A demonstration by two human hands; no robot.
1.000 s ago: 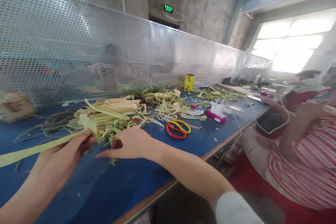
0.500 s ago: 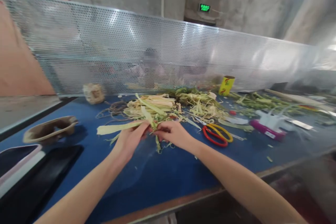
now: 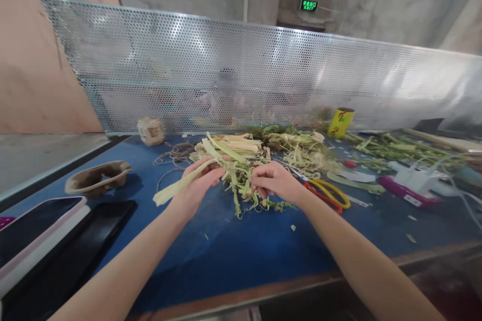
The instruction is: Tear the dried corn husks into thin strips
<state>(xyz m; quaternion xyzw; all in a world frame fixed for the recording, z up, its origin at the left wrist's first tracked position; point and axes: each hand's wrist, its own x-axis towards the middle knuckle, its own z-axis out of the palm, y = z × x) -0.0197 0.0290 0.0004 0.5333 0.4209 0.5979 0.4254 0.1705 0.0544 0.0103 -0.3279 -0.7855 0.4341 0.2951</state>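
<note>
Leaf strip [image 3: 176,188] seems light, limp and easily torn, so we pinch its end: left hand [image 3: 198,188] closed on it, right hand [image 3: 276,183] closed on shreds [image 3: 241,191].

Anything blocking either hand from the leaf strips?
Nothing visible. The left hand grips the long pale leaf strip and the right hand pinches the tangle of green shreds. The scissors lie on the blue table to the right of that hand, not between.
</note>
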